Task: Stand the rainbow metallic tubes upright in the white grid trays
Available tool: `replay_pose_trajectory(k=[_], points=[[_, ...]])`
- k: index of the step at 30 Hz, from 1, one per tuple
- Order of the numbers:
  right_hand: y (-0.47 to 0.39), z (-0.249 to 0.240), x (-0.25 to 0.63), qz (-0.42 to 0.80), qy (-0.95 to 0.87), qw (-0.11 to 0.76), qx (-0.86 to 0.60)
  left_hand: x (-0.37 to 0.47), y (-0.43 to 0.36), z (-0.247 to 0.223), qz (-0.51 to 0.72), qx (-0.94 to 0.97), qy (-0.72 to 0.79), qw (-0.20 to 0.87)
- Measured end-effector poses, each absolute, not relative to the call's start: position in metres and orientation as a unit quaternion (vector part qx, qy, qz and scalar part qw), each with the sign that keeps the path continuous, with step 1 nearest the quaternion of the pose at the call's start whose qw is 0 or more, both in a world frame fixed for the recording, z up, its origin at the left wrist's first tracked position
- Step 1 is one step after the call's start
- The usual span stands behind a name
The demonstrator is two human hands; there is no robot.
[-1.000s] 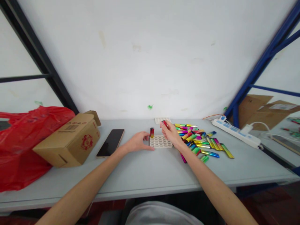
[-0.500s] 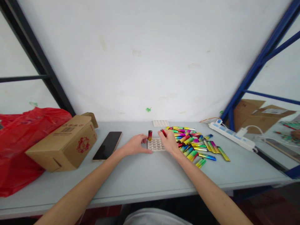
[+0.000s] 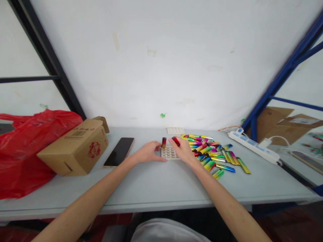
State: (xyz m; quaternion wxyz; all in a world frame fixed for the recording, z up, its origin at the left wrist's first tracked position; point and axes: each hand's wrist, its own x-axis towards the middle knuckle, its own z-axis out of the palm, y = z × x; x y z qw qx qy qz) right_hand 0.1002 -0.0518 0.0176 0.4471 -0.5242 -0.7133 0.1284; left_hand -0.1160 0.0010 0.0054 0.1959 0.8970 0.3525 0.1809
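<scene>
My left hand (image 3: 148,152) curves round the left edge of a white tray (image 3: 169,154) with rows of round holes, its thumb along the near edge and its fingers at the far-left corner. One red-and-yellow lighter (image 3: 164,143) stands upright at that corner of the tray. Over the tray's right side, my right hand (image 3: 183,149) is closed on a red lighter (image 3: 176,141), which tilts to the left. Part of the tray is hidden beneath this hand. A pile of shiny coloured lighters (image 3: 208,156) lies just to the right.
Behind the tray lies a second white holed tray (image 3: 176,130), near the wall. On the left are a phone (image 3: 119,152), a cardboard box (image 3: 75,148) and a red plastic bag (image 3: 27,154). A white power strip (image 3: 253,146) runs along the right side.
The whole view has shifted slightly. My right hand has tilted a little, so more of the red lighter shows in its fingers. My left hand stays at the tray.
</scene>
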Motion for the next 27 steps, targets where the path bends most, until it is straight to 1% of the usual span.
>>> replay_pose_trajectory(k=[7, 18, 27], points=[[-0.0541, 0.0176, 0.0989, 0.118, -0.702, 0.453, -0.537, -0.1157, -0.0004, 0.0071, 0.187, 0.896, 0.350, 0.200], [-0.0537, 0.0151, 0.0987, 0.094, -0.713, 0.429, -0.547, -0.1155, 0.0023, 0.0039, 0.185, 0.896, 0.353, 0.195], [-0.0530, 0.0122, 0.0979, 0.078, -0.743, 0.412, -0.522, -0.1156, 0.0001, 0.0071, 0.189, 0.897, 0.348, 0.195]])
